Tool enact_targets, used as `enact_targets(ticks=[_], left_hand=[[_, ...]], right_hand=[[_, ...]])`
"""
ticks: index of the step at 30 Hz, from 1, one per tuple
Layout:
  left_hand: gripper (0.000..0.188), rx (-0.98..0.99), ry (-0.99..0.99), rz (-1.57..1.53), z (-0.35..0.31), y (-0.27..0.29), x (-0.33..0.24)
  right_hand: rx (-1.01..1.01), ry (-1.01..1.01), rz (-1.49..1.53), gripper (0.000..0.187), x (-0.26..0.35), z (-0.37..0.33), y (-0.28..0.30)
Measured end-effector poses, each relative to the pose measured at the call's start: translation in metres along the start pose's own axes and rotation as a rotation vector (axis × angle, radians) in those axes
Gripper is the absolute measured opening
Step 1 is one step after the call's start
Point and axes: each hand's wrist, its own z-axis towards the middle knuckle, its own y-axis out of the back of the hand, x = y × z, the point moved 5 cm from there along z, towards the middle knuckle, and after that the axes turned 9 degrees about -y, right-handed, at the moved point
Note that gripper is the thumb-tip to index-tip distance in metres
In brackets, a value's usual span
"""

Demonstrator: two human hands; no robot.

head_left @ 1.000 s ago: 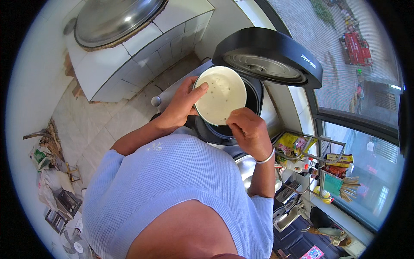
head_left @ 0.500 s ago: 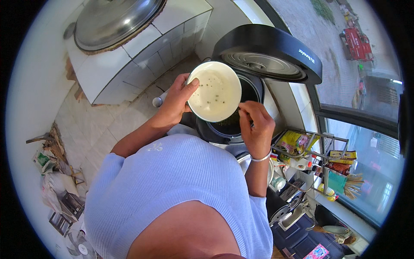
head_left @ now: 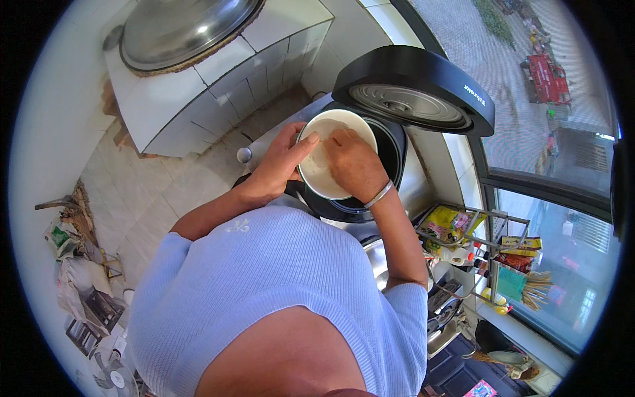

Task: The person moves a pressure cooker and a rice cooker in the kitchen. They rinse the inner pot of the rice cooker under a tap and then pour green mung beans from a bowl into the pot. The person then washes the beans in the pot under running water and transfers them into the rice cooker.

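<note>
My left hand (head_left: 283,162) grips the left side of a cream-coloured bowl (head_left: 315,171), its thumb over the rim. Inside the bowl is my right hand (head_left: 356,164), palm down with bent fingers; its fingertips and whatever they hold are hidden. A silvery bangle circles that wrist. The bowl is held over the near left part of a black electric cooker (head_left: 395,149), covering much of its dark round opening. The cooker's thick black lid (head_left: 418,89) stands raised behind, showing its metal inner plate.
Beyond, at left, a domed metal wok lid (head_left: 185,36) covers a white-tiled stove (head_left: 159,109). A metal rack (head_left: 476,231) with packets and bottles stands to the right, by the window. A fan (head_left: 112,374) and bags are at the lower left.
My right hand has moved from the bowl's right edge, above the cooker, into the bowl. The bowl appears slightly lower and further right in view. Small dark-green specks seen in it before are now mostly hidden.
</note>
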Motion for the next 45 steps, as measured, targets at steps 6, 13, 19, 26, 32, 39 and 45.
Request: enact_targets(ticks=[6, 13, 19, 26, 32, 39, 45], left_hand=[[0.062, -0.008, -0.013, 0.006, 0.001, 0.000, 0.001], [0.060, -0.026, -0.021, -0.016, 0.004, 0.004, 0.004], [0.058, -0.007, 0.023, -0.053, 0.001, 0.000, 0.003], [0.057, 0.002, 0.017, -0.037, 0.001, -0.003, 0.001], [0.058, -0.009, 0.013, -0.060, 0.001, -0.005, -0.006], [0.060, -0.001, 0.003, -0.080, 0.003, -0.003, -0.007], [0.062, -0.002, -0.020, -0.063, 0.005, 0.000, -0.007]], right_hand=[[0.268, -0.048, -0.060, 0.007, -0.004, -0.013, -0.011], [0.399, 0.071, 0.406, 0.008, 0.004, -0.011, -0.001], [0.486, 0.054, 0.524, 0.006, 0.008, -0.014, 0.013], [0.392, -0.005, 0.528, 0.009, 0.017, -0.024, 0.033], [0.306, -0.027, 0.556, 0.025, 0.023, -0.028, 0.049], [0.192, -0.072, 0.669, 0.027, 0.025, -0.030, 0.050], [-0.019, -0.204, 0.713, 0.024, 0.017, -0.043, 0.055]])
